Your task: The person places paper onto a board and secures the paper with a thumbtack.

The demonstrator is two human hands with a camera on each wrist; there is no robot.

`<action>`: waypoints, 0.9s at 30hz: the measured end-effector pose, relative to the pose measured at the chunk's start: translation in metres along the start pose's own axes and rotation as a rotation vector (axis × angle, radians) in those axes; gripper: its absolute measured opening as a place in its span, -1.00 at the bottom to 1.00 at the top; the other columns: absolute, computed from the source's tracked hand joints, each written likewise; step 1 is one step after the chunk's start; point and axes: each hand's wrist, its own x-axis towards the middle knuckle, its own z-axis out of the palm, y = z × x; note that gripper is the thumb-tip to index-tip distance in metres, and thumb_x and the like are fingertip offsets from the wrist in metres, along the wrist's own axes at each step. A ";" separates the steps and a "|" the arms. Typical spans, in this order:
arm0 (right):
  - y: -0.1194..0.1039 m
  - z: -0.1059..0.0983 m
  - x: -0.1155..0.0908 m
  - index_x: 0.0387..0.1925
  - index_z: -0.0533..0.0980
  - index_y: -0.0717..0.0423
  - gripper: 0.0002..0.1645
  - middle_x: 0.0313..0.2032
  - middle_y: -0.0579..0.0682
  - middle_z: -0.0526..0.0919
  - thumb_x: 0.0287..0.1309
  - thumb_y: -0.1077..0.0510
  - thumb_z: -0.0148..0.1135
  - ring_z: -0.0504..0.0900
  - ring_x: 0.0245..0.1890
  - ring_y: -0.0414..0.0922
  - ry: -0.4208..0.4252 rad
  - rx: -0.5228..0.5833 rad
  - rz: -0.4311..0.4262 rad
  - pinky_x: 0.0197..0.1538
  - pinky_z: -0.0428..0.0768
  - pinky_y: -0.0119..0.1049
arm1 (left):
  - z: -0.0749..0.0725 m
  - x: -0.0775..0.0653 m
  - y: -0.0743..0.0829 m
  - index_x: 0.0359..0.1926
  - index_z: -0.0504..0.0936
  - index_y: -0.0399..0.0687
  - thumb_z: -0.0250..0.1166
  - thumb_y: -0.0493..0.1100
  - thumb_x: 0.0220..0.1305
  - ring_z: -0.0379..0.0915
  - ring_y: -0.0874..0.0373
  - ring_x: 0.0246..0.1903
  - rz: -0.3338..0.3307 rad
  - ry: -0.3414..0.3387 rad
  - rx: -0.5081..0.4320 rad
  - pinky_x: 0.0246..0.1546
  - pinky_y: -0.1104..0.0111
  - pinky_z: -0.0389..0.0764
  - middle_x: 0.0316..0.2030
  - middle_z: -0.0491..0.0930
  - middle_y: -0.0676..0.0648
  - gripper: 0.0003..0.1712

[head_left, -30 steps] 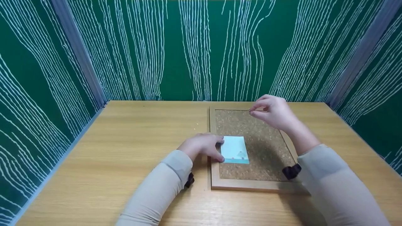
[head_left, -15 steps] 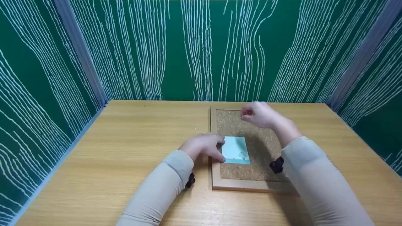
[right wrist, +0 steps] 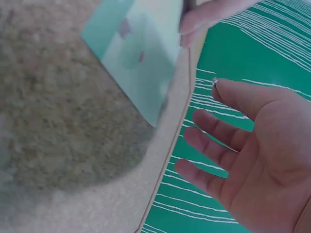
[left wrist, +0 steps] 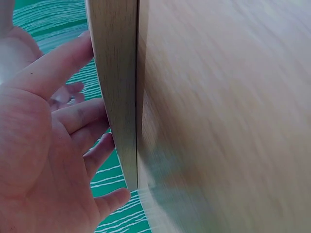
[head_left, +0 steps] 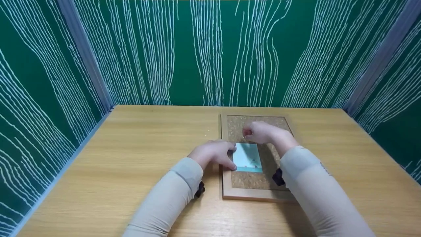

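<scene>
A pale blue paper note (head_left: 247,157) with a small printed picture lies on the cork board (head_left: 248,181), towards its left side. My left hand (head_left: 215,153) rests at the note's left edge, thumb and fingers spread and touching it and the board's frame. Above the note's top edge is my right hand (head_left: 261,132). Between its thumb and forefinger it pinches a tiny shiny pin (right wrist: 215,81), seen at the thumb tip in the right wrist view. Its other fingers are loosely bent, apart from the board. The pin's exact shape is too small to tell.
The board's wooden frame (head_left: 260,194) lies flat on the wooden table (head_left: 138,141). A few tiny bright specks (head_left: 207,132) lie on the table left of the board. Green walls with white wavy lines (head_left: 204,52) enclose the table's back and sides.
My right hand has moved left and towards me, from the board's far right edge to just above the note's top, the pin pinched in it. My left hand stays put.
</scene>
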 end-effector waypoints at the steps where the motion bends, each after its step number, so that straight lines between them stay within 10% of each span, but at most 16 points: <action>1: -0.001 0.002 0.001 -0.11 0.63 0.04 -0.84 -0.25 0.01 0.65 0.44 0.17 0.14 0.58 -0.21 0.02 -0.016 0.003 0.019 -0.15 0.57 -0.08 | 0.000 0.000 0.000 0.45 0.46 0.17 0.50 0.26 0.10 0.31 0.05 0.27 0.001 0.002 0.001 0.37 0.06 0.29 0.41 0.38 0.04 -0.10; 27: -0.015 0.019 0.006 -0.02 0.70 -0.09 -0.79 -0.16 -0.03 0.69 0.39 0.10 0.25 0.62 -0.12 0.03 -0.051 -0.028 0.125 0.10 0.56 0.12 | 0.000 0.003 -0.003 0.40 0.50 0.03 0.50 0.24 0.13 0.37 0.10 0.13 0.065 0.003 0.030 0.29 0.18 0.38 0.25 0.48 -0.01 -0.13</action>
